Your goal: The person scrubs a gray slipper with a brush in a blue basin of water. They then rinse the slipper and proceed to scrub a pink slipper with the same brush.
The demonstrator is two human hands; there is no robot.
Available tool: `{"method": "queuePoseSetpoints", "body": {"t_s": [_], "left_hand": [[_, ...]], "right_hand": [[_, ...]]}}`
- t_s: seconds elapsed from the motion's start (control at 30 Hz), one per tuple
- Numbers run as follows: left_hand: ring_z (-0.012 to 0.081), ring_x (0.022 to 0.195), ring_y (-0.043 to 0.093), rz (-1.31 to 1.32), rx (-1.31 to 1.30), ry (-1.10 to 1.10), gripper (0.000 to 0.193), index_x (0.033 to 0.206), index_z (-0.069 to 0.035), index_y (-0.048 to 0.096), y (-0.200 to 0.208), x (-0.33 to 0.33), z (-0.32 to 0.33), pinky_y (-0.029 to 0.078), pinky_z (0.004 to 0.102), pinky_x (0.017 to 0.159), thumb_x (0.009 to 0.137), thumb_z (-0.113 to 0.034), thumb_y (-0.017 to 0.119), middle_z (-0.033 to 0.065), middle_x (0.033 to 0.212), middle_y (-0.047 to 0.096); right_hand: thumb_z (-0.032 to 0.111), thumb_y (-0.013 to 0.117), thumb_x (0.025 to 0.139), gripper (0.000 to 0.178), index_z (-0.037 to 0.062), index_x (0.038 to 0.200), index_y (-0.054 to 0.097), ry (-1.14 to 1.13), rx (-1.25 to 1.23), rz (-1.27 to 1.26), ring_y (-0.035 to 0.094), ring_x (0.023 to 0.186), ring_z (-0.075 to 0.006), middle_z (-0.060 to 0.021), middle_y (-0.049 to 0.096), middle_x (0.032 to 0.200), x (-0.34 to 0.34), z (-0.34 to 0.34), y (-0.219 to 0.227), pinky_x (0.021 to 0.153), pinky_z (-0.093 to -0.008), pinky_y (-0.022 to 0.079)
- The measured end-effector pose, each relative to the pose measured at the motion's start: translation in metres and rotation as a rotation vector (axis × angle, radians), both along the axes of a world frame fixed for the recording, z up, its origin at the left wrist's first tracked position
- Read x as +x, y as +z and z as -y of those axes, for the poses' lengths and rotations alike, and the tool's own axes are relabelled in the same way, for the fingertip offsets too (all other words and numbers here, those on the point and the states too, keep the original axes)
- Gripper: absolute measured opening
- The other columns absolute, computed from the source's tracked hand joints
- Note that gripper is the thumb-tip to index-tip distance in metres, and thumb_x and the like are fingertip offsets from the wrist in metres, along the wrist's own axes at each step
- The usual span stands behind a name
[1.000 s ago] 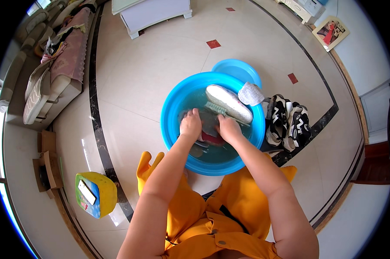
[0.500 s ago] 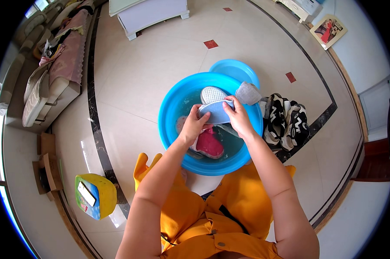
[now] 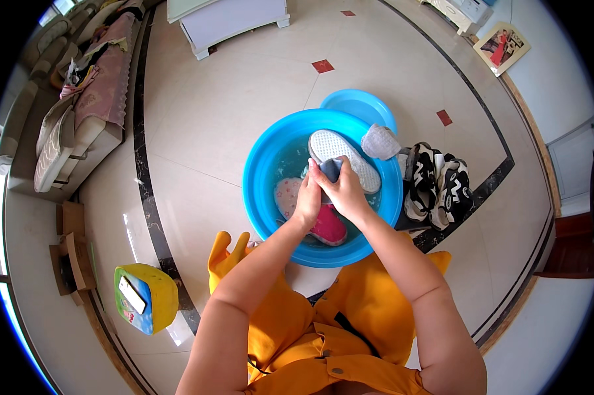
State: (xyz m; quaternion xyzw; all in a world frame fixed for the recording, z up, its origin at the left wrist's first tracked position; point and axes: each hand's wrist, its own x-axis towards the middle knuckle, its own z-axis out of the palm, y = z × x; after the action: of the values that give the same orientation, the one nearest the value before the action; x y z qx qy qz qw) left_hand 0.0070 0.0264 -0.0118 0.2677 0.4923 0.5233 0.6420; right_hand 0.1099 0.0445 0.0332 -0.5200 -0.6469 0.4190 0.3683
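Both my hands are closed together over the blue basin [image 3: 260, 224], squeezing a folded grey-blue insole [image 3: 331, 169] between them. My left hand [image 3: 308, 197] presses from the left, my right hand [image 3: 344, 191] wraps it from the right. Most of the insole is hidden by my fingers. Just beyond my hands, a shoe with a white textured sole [image 3: 357, 164] lies sole-up in the water. A pale insole with a small pink pattern [image 3: 287, 194] rests at the basin's left side. Nearer to me is a bright pink shoe [image 3: 330, 227], partly covered by my wrists.
A grey cloth [image 3: 380, 141] hangs on the basin's right rim. Behind stands a smaller blue basin [image 3: 359, 105]. Black-and-white sneakers [image 3: 452, 191] sit at the right. A yellow stool [image 3: 162, 299] with a phone [image 3: 132, 295] is at the left, a sofa [image 3: 106, 85] farther off.
The insole, held out flat between my hands before, is now folded and squeezed. My hands have come together, and more of the white-soled shoe and the patterned insole shows.
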Motion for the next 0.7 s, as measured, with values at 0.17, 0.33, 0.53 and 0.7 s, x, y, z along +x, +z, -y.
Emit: {"method": "queuePoseSetpoints", "body": {"t_s": [0.17, 0.33, 0.53, 0.7], "left_hand": [[0.0147, 0.086, 0.057, -0.103, 0.045, 0.041, 0.059, 0.109, 0.0, 0.061, 0.003, 0.003, -0.001, 0.048, 0.0298, 0.077, 0.098, -0.054, 0.039, 0.0087, 0.097, 0.064], [0.0127, 0.071, 0.056, -0.273, 0.166, 0.031, 0.052, 0.096, 0.002, 0.064, -0.005, 0.003, -0.002, 0.048, 0.0312, 0.066, 0.1, -0.045, 0.042, 0.0078, 0.078, 0.065], [0.0135, 0.069, 0.056, -0.43, 0.183, 0.036, 0.051, 0.091, 0.003, 0.065, 0.005, 0.006, -0.002, 0.048, 0.0312, 0.066, 0.101, -0.041, 0.04, 0.0105, 0.075, 0.065], [0.011, 0.077, 0.055, -0.486, 0.125, -0.032, 0.048, 0.098, 0.004, 0.063, 0.009, 0.003, -0.001, 0.047, 0.0273, 0.07, 0.103, -0.035, 0.037, 0.0068, 0.085, 0.066]], "right_hand": [[0.058, 0.056, 0.088, 0.066, -0.0075, 0.093, 0.054, 0.009, 0.032, 0.048, 0.066, 0.066, -0.0373, -0.0231, 0.063, 0.069, 0.001, 0.001, -0.008, 0.058, -0.0399, 0.05], [0.05, 0.047, 0.095, 0.056, -0.0045, 0.086, 0.059, 0.008, 0.148, 0.087, 0.062, 0.061, -0.0406, -0.0238, 0.061, 0.063, 0.0, 0.002, -0.016, 0.053, -0.0436, 0.047], [0.04, 0.043, 0.099, 0.046, 0.001, 0.084, 0.063, 0.009, 0.197, 0.132, 0.061, 0.059, -0.0409, -0.022, 0.061, 0.063, 0.004, -0.002, -0.02, 0.053, -0.0459, 0.046], [0.039, 0.042, 0.099, 0.046, 0.003, 0.084, 0.065, 0.005, 0.239, 0.196, 0.06, 0.058, -0.0406, -0.0202, 0.061, 0.063, 0.005, -0.005, -0.022, 0.053, -0.0461, 0.047]]}}
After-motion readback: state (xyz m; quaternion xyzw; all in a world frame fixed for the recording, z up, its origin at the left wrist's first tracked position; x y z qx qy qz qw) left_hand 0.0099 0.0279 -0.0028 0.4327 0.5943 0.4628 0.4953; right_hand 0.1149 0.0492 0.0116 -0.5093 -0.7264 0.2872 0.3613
